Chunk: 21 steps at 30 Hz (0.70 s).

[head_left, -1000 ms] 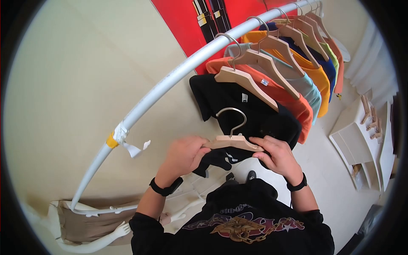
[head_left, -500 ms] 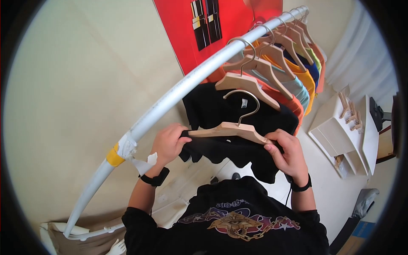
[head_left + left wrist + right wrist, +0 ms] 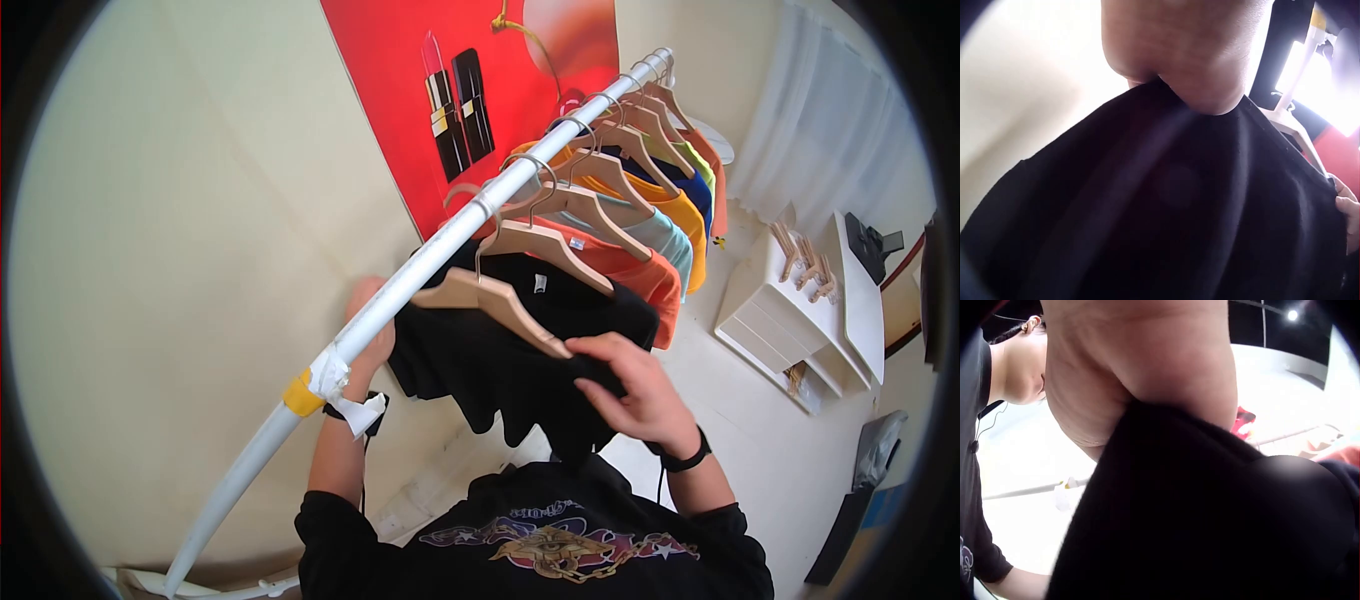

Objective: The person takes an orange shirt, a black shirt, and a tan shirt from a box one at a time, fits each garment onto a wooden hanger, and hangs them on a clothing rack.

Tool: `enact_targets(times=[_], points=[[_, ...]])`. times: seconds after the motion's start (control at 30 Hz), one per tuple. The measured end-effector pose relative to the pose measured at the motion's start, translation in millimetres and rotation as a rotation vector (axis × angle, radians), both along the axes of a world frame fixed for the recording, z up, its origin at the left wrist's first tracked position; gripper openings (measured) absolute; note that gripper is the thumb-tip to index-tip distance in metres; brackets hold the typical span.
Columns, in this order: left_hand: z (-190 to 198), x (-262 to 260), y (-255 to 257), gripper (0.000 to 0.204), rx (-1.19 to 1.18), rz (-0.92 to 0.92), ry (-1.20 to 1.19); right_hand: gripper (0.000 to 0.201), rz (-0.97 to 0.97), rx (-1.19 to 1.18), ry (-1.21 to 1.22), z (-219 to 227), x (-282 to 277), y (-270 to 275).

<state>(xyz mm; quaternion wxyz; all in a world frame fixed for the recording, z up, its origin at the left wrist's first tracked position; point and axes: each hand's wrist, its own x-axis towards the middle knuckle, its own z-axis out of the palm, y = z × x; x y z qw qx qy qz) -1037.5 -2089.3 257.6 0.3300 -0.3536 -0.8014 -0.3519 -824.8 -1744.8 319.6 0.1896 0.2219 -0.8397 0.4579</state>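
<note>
Step in hand: the person is hanging a black T-shirt (image 3: 500,370) on its wooden hanger (image 3: 490,300) onto the white rail (image 3: 420,270); judging by the metal hook (image 3: 478,215) lying at the rail, the hanger is just seating or about to seat.

Where the shirt is: it is hanging below the rail at the near end of the row, at about 7 o'clock from the other black shirt (image 3: 570,290) and the orange (image 3: 640,270), pale blue and yellow shirts beyond it.

Right hand (image 3: 635,385): it is gripping the 4 o'clock end of the hanger through the black cloth, fingers curled round the shoulder; the right wrist view is showing only palm and dark fabric.

Left hand (image 3: 368,320): it is reaching up behind the rail at the hanger's 9 o'clock end, mostly hidden in the head view. In the left wrist view the thumb or palm is pressing on the black cloth (image 3: 1166,206), but whether the fingers are clasping it cannot be told.

Doing it well: it seems wise to be keeping both hanger ends level, checking that the hook is lying fully over the rail before letting go, and keeping it apart from the neighbouring hook at 1 o'clock so they are not tangling.

Nearby: white and yellow tape (image 3: 320,385) is wrapping the rail at 8 o'clock; a red lipstick poster (image 3: 480,90) is on the wall at 12 o'clock.
</note>
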Motion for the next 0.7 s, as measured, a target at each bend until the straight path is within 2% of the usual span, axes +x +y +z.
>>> enact_targets(times=[0.1,0.17,0.23,0.33,0.37,0.47,0.5,0.57,0.6,0.63,0.67,0.7], points=[[-10,11,-3,0.014,0.019,-0.059,-0.103,0.049,-0.039,-0.035,-0.043,-22,0,-8],[-15,15,-2,0.013,0.125,-0.051,-0.213,0.049,-0.118,-0.105,-0.058,-27,2,-7],[-23,12,-6,0.013,0.117,-0.068,-0.21,0.044,-0.166,-0.071,-0.054,-29,3,-8],[-57,2,-16,0.024,0.223,0.149,-0.386,0.03,-0.247,-0.098,-0.179,-37,14,-5],[-93,-13,-29,0.028,0.291,0.176,-0.439,0.03,-0.281,-0.092,-0.194,-42,21,-1],[-129,-5,-37,0.035,0.225,0.134,-0.567,0.024,-0.389,-0.185,-0.334,-61,52,12],[-130,4,-33,0.036,0.229,0.112,-0.625,0.024,-0.431,-0.182,-0.351,-70,64,18],[-146,22,-25,0.038,0.147,0.152,-0.592,0.021,-0.498,-0.155,-0.302,-87,87,35],[-166,27,-26,0.038,0.11,0.218,-0.613,0.018,-0.533,-0.141,-0.32,-88,98,43],[-174,34,-23,0.035,0.032,0.2,-0.641,0.016,-0.592,-0.112,-0.304,-95,106,49],[-206,38,-29,0.031,-0.017,0.183,-0.634,0.015,-0.619,-0.146,-0.317,-99,115,57],[-217,54,-27,0.031,-0.081,0.175,-0.75,0.014,-0.646,-0.183,-0.326,-103,126,65]])
